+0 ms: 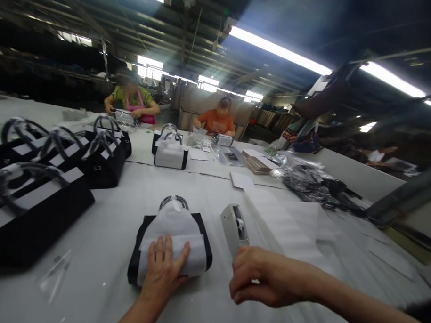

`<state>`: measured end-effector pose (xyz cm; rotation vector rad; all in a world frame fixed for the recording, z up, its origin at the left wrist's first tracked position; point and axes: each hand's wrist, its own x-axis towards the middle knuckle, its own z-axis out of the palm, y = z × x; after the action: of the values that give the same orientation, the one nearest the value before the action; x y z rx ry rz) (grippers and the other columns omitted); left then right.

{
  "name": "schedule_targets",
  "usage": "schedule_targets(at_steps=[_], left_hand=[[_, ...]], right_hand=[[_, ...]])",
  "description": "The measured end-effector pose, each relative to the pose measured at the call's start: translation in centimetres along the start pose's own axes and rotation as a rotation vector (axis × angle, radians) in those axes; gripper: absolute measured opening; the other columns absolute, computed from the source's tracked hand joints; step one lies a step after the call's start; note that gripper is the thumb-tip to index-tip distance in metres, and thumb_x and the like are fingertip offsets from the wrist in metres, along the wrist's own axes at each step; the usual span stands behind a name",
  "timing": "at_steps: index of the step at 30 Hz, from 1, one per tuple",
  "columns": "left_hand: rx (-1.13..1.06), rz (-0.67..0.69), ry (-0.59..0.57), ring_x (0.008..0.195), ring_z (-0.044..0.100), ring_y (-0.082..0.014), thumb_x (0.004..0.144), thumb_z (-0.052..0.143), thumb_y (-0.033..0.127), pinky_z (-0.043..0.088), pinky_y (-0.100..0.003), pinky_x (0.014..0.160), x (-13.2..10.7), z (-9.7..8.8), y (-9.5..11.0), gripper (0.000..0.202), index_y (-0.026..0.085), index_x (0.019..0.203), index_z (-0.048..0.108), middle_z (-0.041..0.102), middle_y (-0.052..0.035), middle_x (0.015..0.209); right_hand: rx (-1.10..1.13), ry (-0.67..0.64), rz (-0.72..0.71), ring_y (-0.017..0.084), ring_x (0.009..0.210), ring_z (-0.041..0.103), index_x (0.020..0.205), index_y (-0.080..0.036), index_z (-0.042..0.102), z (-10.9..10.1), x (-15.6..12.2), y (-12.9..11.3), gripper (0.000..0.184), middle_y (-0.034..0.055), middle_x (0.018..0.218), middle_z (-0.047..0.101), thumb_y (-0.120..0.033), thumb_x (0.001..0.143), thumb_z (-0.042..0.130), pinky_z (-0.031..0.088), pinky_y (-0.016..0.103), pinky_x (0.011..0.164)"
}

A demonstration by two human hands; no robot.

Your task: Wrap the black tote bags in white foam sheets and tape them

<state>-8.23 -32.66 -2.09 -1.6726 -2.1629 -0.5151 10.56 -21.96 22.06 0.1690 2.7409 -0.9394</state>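
Black handbag (202, 228), partly wrapped in a white sheet (184, 221), stands front and centre on a white-covered table (199, 313); its contents are hidden. The left hand (164, 267) lies flat on the wrapping, fingers spread. The right hand (258, 278) is at the near end of a grey tape dispenser (230, 224), fingers curled inward; whether they grip anything cannot be told. At left, a group of black handbags (107, 165) carries film-wrapped handles above white sheets; a round metal fitting (97, 168) on one is too small to show any lettering. Beyond the centre stands a white-wrapped bag (170, 156). Clear plastic bags (304, 172) lie heaped at right, near stacked brown boards (254, 165) and white packing sheets (274, 216). Across the table, a person in a pink apron (139, 105) and another in an orange shirt (214, 121) handle wrapped items. Fluorescent tubes (278, 49) light the workshop.
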Motion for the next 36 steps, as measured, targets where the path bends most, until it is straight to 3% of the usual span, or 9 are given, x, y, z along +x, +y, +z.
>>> schedule_targets(at_steps=[3, 6, 11, 15, 20, 25, 29, 34, 36], left_hand=[[0.009, -0.016, 0.013, 0.125, 0.039, -0.0427, 0.056, 0.074, 0.061, 0.029, -0.063, 0.099, 0.2, 0.0, 0.1, 0.086, 0.038, 0.132, 0.042, 0.045, -0.0160, 0.136], [0.014, -0.016, 0.029, 0.125, 0.039, -0.0430, 0.057, 0.075, 0.059, 0.031, -0.063, 0.098, 0.2, 0.2, 0.2, 0.086, 0.039, 0.133, 0.039, 0.044, -0.0158, 0.137], [-0.026, -0.060, 0.071, 0.128, 0.034, -0.0461, 0.048, 0.076, 0.066, 0.033, -0.065, 0.097, 0.5, 0.8, 0.4, 0.097, 0.040, 0.133, 0.038, 0.041, -0.0147, 0.139], [-0.038, -0.058, 0.055, 0.129, 0.032, -0.0456, 0.048, 0.074, 0.069, 0.036, -0.066, 0.095, 0.6, 1.1, 0.5, 0.098, 0.039, 0.134, 0.037, 0.041, -0.0140, 0.140], [-0.036, -0.055, 0.057, 0.129, 0.032, -0.0464, 0.054, 0.072, 0.068, 0.037, -0.065, 0.094, 0.5, 1.4, 0.3, 0.096, 0.037, 0.136, 0.033, 0.042, -0.0163, 0.138], [-0.001, -0.018, 0.010, 0.126, 0.038, -0.0435, 0.058, 0.077, 0.052, 0.036, -0.067, 0.094, 0.8, 1.2, 0.4, 0.101, 0.043, 0.141, 0.020, 0.041, -0.0130, 0.141], [0.102, -0.002, 0.052, 0.120, 0.047, -0.0416, 0.064, 0.077, 0.037, 0.039, -0.066, 0.091, 0.8, 1.5, 0.7, 0.099, 0.043, 0.142, 0.017, 0.050, -0.0151, 0.133], [0.161, 0.008, 0.102, 0.116, 0.051, -0.0394, 0.066, 0.076, 0.037, 0.041, -0.064, 0.089, 0.7, 2.1, 0.8, 0.097, 0.041, 0.142, 0.016, 0.053, -0.0146, 0.130], [0.124, -0.001, 0.107, 0.118, 0.050, -0.0395, 0.067, 0.074, 0.041, 0.040, -0.065, 0.090, 0.7, 2.2, 0.8, 0.094, 0.042, 0.142, 0.017, 0.051, -0.0143, 0.133]], right_hand=[[0.041, -0.209, -0.085, 0.015, 0.074, 0.062, 0.097, -0.028, 0.073, -1.6, 3.9, 0.5, 0.025, 0.0010, 0.080, 0.071, -0.035, 0.089, 0.050, 0.043, 0.022, 0.074], [-0.097, -0.344, -0.121, 0.013, 0.066, 0.060, 0.093, -0.028, 0.073, -2.4, 8.7, 3.4, 0.019, -0.0025, 0.078, 0.072, -0.027, 0.084, 0.057, 0.041, 0.020, 0.065], [-0.410, -0.365, -0.145, 0.010, 0.052, 0.049, 0.072, -0.030, 0.073, -2.7, 16.0, 8.7, 0.013, -0.0075, 0.063, 0.069, -0.017, 0.071, 0.069, 0.030, 0.024, 0.059], [-0.525, -0.407, -0.096, 0.010, 0.044, 0.040, 0.057, -0.028, 0.069, -1.7, 19.7, 11.2, 0.017, -0.0093, 0.047, 0.060, -0.012, 0.062, 0.073, 0.027, 0.027, 0.060], [-0.500, -0.372, -0.123, 0.011, 0.043, 0.039, 0.048, -0.027, 0.066, -0.6, 21.5, 13.1, 0.016, -0.0085, 0.035, 0.046, -0.023, 0.058, 0.078, 0.030, 0.028, 0.062], [-0.520, -0.414, -0.106, 0.013, 0.048, 0.047, 0.052, -0.027, 0.068, -0.6, 21.7, 13.6, 0.012, -0.0060, 0.039, 0.052, -0.028, 0.060, 0.077, 0.032, 0.028, 0.064], [-0.531, -0.406, -0.080, 0.014, 0.051, 0.051, 0.060, -0.028, 0.070, -0.8, 21.8, 13.5, 0.010, -0.0052, 0.045, 0.057, -0.034, 0.060, 0.078, 0.030, 0.026, 0.058], [-0.551, -0.175, 0.089, 0.018, 0.057, 0.056, 0.066, -0.022, 0.067, -1.6, 22.2, 15.6, 0.038, -0.0023, 0.052, 0.058, -0.049, 0.045, 0.083, 0.030, 0.025, 0.055], [-0.427, -0.062, 0.176, 0.017, 0.057, 0.056, 0.068, -0.022, 0.065, -2.2, 22.1, 17.0, 0.046, -0.0038, 0.054, 0.057, -0.048, 0.038, 0.086, 0.030, 0.024, 0.054]])
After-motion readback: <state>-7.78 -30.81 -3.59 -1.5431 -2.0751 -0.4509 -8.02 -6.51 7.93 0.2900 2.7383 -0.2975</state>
